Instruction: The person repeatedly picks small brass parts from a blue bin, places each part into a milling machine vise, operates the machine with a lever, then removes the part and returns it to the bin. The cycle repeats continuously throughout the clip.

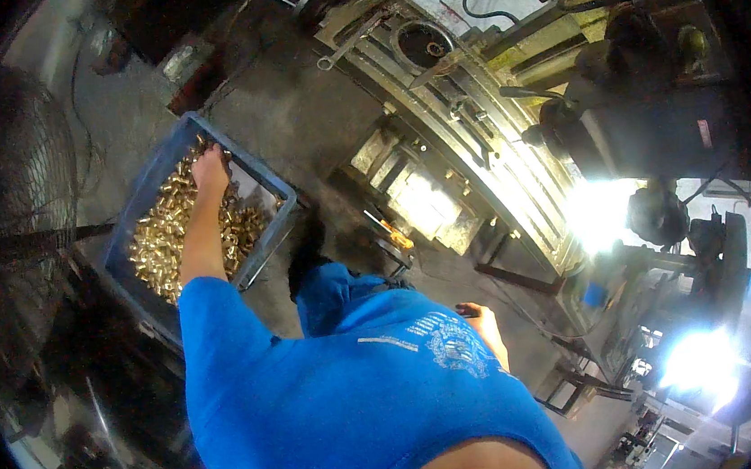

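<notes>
My left hand (210,169) reaches down into a blue plastic crate (139,196) at the left. Its fingers curl in at the far edge of a heap of small, shiny brass fittings (162,240). What lies inside the fingers is hidden. The fittings fill much of the crate, while part of its pale bottom shows on the right side. Beside my blue shirt, my right hand (487,328) hangs low and is partly covered by my body. Something dark shows at its fingertips, too small to make out.
A large milling machine (485,147) with a long slotted table stands ahead to the right, brightly lit. A screwdriver-like tool with an orange handle (398,235) lies near its base. At the far left is a wire-guarded fan (25,160). A metal stand (576,391) is at the lower right.
</notes>
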### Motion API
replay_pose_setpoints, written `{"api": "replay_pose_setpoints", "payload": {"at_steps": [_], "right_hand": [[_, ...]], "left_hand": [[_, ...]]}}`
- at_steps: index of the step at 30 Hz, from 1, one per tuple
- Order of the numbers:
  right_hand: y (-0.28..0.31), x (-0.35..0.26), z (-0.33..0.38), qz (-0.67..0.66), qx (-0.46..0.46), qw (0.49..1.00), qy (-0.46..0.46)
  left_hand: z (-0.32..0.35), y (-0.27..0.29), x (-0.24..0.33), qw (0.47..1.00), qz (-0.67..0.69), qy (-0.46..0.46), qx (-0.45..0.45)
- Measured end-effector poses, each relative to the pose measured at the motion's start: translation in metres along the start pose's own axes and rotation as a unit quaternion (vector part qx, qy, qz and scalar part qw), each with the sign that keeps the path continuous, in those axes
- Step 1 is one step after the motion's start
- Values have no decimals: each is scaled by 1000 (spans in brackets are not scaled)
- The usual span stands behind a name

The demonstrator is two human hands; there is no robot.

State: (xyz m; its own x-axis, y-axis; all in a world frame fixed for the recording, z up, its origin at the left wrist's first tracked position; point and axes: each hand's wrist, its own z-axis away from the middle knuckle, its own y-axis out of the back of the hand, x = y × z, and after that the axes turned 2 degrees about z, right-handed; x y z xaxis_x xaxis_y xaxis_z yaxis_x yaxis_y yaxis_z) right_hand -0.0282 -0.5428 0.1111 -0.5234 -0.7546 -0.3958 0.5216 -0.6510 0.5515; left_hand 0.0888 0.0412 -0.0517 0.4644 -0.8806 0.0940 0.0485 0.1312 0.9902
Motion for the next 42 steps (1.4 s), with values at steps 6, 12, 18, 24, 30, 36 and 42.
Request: {"api": "replay_pose_setpoints", "payload": {"at_steps": [6, 12, 18, 24, 30, 36, 42], "right_hand": [[5, 6, 7, -18, 25, 999, 21], [16, -10, -6, -90, 4, 992, 90], [11, -108, -18, -429, -138, 807, 381], [19, -105, -18, -570, -234, 671, 412], [19, -72, -4, -616, -157, 665, 392], [7, -45, -23, -578, -42, 712, 397], [16, -47, -17, -598, -63, 703, 379]], "left_hand": [[16, 44, 13, 979, 146, 144, -3], [80, 78, 61, 590, 803, 66, -54], [149, 137, 245, 443, 835, -102, -310], [195, 146, 334, 463, 767, -157, -415], [214, 138, 351, 714, 544, -343, -276], [230, 155, 364, 768, 417, -480, -75], [227, 150, 371, 773, 383, -500, -73]]}}
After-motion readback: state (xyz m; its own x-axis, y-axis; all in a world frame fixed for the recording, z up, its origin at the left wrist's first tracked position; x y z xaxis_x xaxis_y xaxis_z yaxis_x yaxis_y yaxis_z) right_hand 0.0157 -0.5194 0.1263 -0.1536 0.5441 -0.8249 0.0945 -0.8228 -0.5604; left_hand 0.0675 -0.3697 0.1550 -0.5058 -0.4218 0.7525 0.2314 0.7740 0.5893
